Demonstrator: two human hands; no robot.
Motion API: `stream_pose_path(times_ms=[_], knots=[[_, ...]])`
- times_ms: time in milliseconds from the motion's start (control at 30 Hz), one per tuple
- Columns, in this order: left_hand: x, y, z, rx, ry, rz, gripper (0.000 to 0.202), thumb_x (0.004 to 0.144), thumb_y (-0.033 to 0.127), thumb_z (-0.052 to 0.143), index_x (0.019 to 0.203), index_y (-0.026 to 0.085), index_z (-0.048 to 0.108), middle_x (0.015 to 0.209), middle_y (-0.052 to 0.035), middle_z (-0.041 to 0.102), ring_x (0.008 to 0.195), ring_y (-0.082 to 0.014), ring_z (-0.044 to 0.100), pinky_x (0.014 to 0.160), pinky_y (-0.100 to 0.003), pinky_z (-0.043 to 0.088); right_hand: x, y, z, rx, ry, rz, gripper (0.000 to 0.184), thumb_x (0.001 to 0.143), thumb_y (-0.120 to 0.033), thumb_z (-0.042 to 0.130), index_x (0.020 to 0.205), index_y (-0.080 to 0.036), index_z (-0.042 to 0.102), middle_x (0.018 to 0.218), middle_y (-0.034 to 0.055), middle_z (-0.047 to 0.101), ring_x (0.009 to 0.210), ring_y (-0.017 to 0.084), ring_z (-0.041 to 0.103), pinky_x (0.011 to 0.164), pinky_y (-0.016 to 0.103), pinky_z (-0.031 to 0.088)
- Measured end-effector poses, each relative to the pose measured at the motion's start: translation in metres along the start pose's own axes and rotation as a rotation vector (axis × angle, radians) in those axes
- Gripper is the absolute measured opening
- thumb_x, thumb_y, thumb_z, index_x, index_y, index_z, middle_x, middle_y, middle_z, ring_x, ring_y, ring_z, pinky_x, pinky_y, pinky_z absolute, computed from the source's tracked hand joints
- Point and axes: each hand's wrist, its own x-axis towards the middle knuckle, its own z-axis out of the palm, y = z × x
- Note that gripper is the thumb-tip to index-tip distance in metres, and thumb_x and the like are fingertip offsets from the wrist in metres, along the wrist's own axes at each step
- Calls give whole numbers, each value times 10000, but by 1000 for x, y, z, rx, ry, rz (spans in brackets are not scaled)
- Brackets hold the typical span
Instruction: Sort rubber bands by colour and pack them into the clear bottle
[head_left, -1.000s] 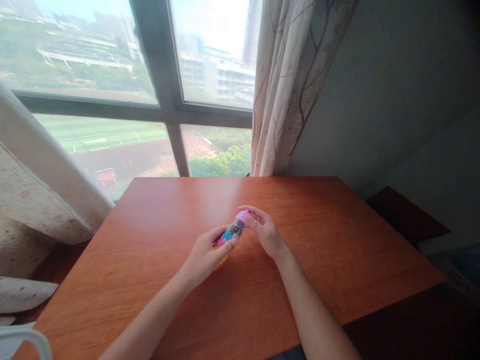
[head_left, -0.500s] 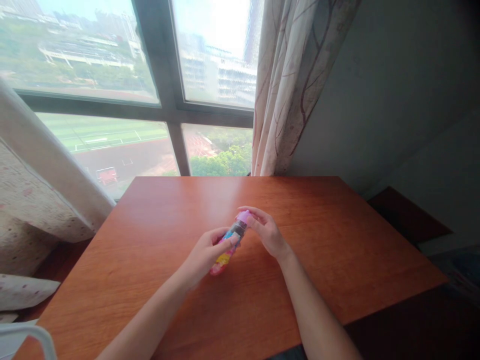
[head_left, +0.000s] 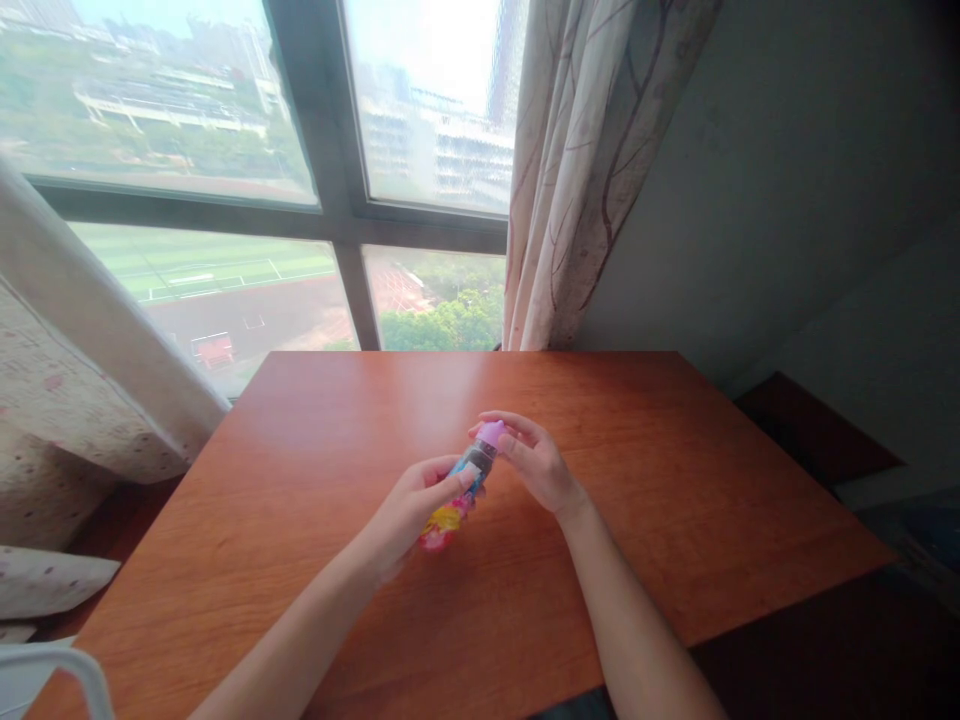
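My left hand [head_left: 426, 500] is wrapped round the middle of a slim, see-through bottle [head_left: 442, 520], its thumb lying across the front. The bottle tilts, lower end toward me on the left and top away to the right. Its wrapping is pink, yellow and blue, with a dark band near the neck. On its upper end sits a light purple cap [head_left: 491, 433]. Fingers and thumb of my right hand [head_left: 536, 460] close round this cap from the right. My left hand hides part of the bottle, and its contents are unclear.
Beneath both hands is a brown wooden table [head_left: 600, 430]. A window [head_left: 345, 220] stands behind it, with patterned curtains [head_left: 555, 200] on both sides. A white curved rail [head_left: 75, 665] is at the lower left. A dark wall [head_left: 765, 200] is on the right.
The bottle has turned a little in my left hand, so its colours show differently near the lower end. The cap and my right fingers have shifted slightly to the right.
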Motion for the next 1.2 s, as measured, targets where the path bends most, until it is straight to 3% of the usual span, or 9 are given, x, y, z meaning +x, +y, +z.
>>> stream_pose_path(times_ms=[133,333,500,633,733,800,933,1033,1200], knots=[[2,-2,-3,248,38,84,414,796,506,661,945,120,681,760,-39,646,703,-168,580,638,-253,438,2,-3,-1,-125,-5,10,383,812,-473,703,1099,-224,666,983,48,706,916,199,635,838,333,495],[3,-9,-6,672,104,269,322,858,413,595,1032,163,701,881,-25,709,802,-204,622,721,-259,450,5,6,-8,-381,58,19,347,771,-500,724,912,-196,636,799,-14,623,709,138,562,640,236,433],[3,-14,-6,897,128,400,290,837,284,607,1112,230,683,1008,-46,728,882,-220,644,794,-265,442,4,16,-11,-713,75,18,351,851,-531,625,758,-193,635,625,-34,567,585,124,500,550,229,351],[4,-13,-8,949,154,410,255,863,301,589,1089,224,676,985,-49,726,862,-214,645,771,-262,439,1,10,-11,-564,-6,14,389,956,-510,449,961,-193,674,698,-14,600,614,132,538,583,240,395],[5,-10,-10,952,165,400,240,883,328,574,1066,210,675,971,-47,724,846,-206,640,764,-261,439,-1,3,-14,-347,-72,74,364,896,-459,577,1142,-193,615,792,-11,612,638,127,546,600,240,426],[5,-8,-11,941,156,397,227,884,328,574,1044,203,677,969,-46,724,845,-203,639,762,-260,439,-2,1,-17,-278,-103,110,371,850,-435,650,1121,-186,610,752,-25,591,614,117,526,579,229,415],[4,-7,-11,924,131,407,229,879,309,580,1055,199,676,969,-44,722,839,-196,637,758,-257,445,0,1,-19,-356,-112,147,315,881,-473,607,937,-167,653,610,-50,520,544,99,461,518,214,352],[3,-10,-10,936,80,415,271,861,260,583,1116,213,663,1007,-40,717,862,-194,639,781,-260,450,3,4,-17,-399,-61,137,328,873,-484,611,911,-164,670,745,-10,610,659,117,538,608,225,414],[3,-15,-6,949,20,427,350,820,224,605,1165,207,654,1058,-60,706,904,-209,638,837,-287,453,3,3,-11,-185,32,172,352,790,-464,718,1011,-196,670,921,32,681,828,168,642,698,262,492]])
